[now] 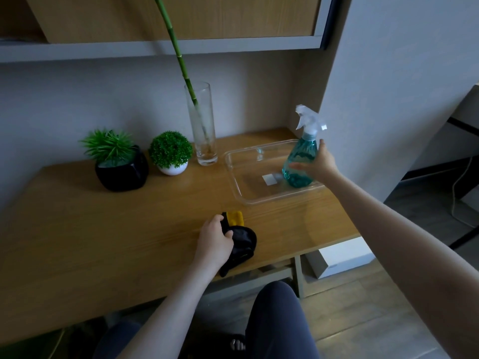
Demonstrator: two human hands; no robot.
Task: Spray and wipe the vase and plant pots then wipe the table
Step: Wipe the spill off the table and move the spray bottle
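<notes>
A tall clear glass vase (pixel 202 133) with a green bamboo stalk stands at the back of the wooden table (pixel 103 229). To its left are a white pot (pixel 173 170) with a round green plant and a black pot (pixel 121 174) with a spiky plant. My left hand (pixel 213 238) grips a black and yellow cloth (pixel 239 235) lying on the table near the front edge. My right hand (pixel 317 161) is around the teal spray bottle (pixel 300 161), which stands in a clear plastic tray (pixel 248 198) at the right.
A wall shelf and wooden cabinet hang above the table. A white box (pixel 342 257) sits on the floor under the table's right end. My knees are below the front edge. A cable runs down at the far right.
</notes>
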